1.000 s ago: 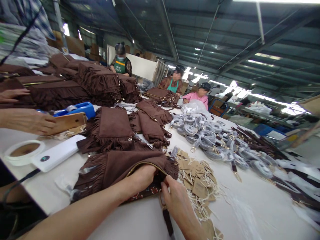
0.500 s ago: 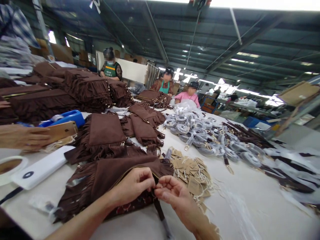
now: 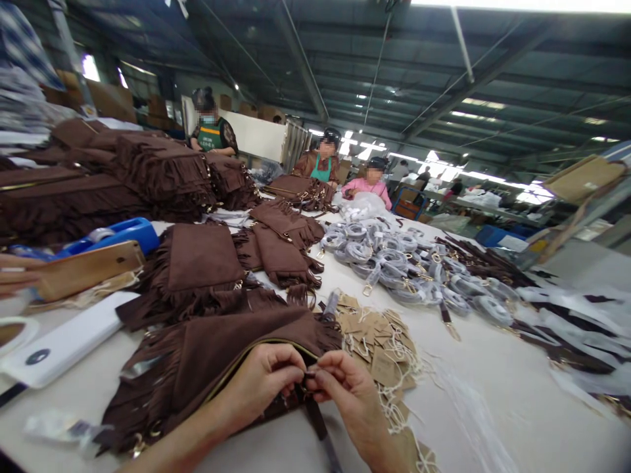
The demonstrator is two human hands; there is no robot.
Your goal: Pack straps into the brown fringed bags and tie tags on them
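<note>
A dark brown fringed bag (image 3: 246, 332) lies in front of me, its zipped opening parted. At the right end of that opening, my left hand (image 3: 276, 378) pinches a small dark piece whose shape is mostly hidden. The fingers of my right hand (image 3: 340, 384) are closed on the same small dark piece, nearly touching the left fingertips. Below my hands a dark strap (image 3: 318, 424) hangs down across the white table (image 3: 473, 381). Tan paper tags with white strings (image 3: 389, 358) are heaped just right of the bag.
More brown fringed bags (image 3: 202, 256) are piled behind and to the left. Wrapped straps (image 3: 394, 263) spread over the right side. At left are a phone (image 3: 89, 269), a blue tape dispenser (image 3: 118, 236) and a white device (image 3: 69, 338). Several people are farther back.
My right hand's fingers have closed against the small dark piece beside my left fingertips. The bag's opening looks wider. Another person's hand at the left has moved away from the phone, toward the frame's edge.
</note>
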